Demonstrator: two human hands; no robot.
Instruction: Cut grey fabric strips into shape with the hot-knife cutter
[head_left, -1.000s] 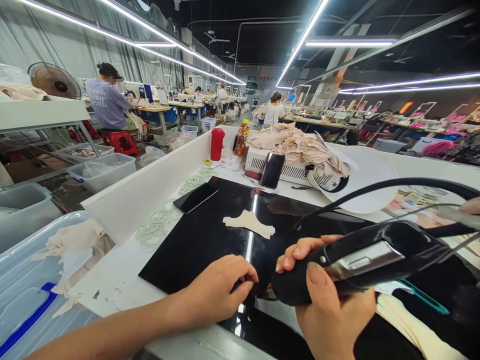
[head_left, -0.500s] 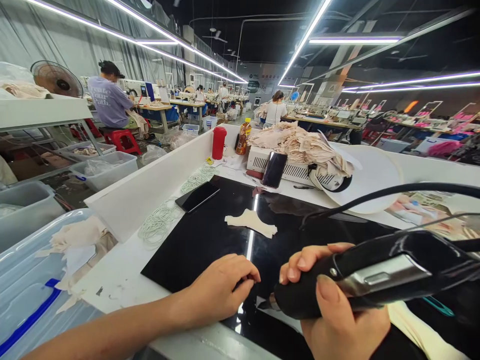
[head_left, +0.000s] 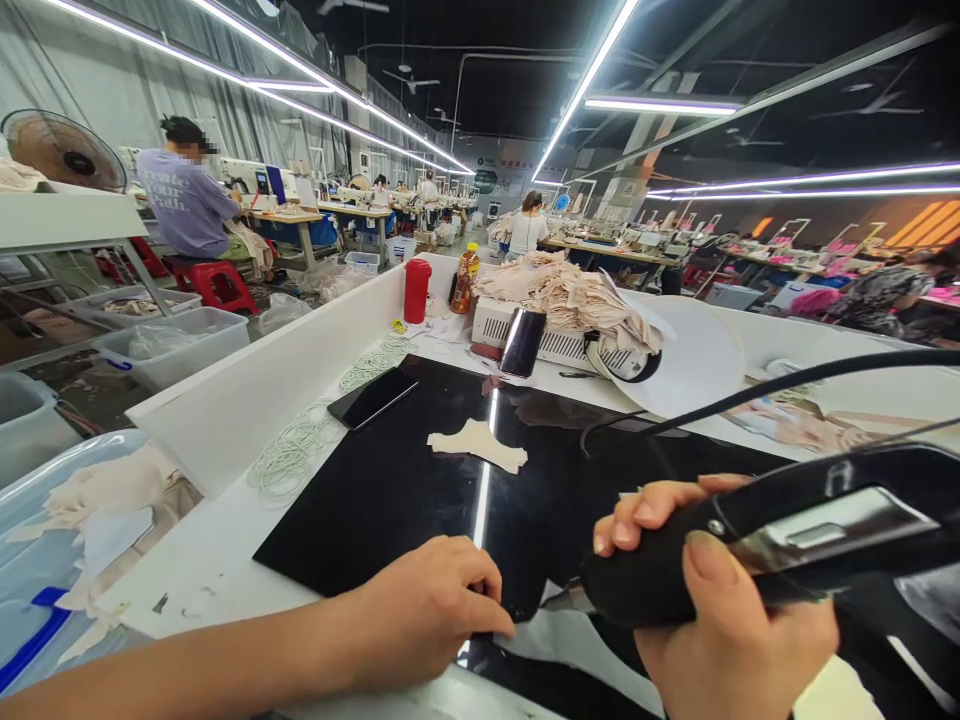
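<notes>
My right hand (head_left: 739, 610) is wrapped around a black corded hand tool (head_left: 750, 530) with a silver switch plate. Its pointed metal tip (head_left: 566, 598) reaches left and down, beside a crumpled pale sheet (head_left: 559, 635) at the near edge of the black glossy board (head_left: 375, 500). Just left of that tip, my left hand (head_left: 427, 615) rests with fingers curled and thumb against forefinger. Whatever may be pinched there is hidden. Farther back on the board lies a small cream fabric piece (head_left: 478, 444), flat and apart from both hands.
A phone (head_left: 373, 398) lies on the board's left corner, beside coiled pale-green cords (head_left: 292, 455). Behind stand a red cup (head_left: 417, 290), a bottle (head_left: 465, 280) and a vented box (head_left: 559, 345) under piled fabric (head_left: 562, 285). The tool's black cable (head_left: 810, 375) arcs across the right side.
The view has shifted right. The tool and my right hand have moved right in view, and more of the pale sheet shows under the tip. My left hand has moved slightly down.
</notes>
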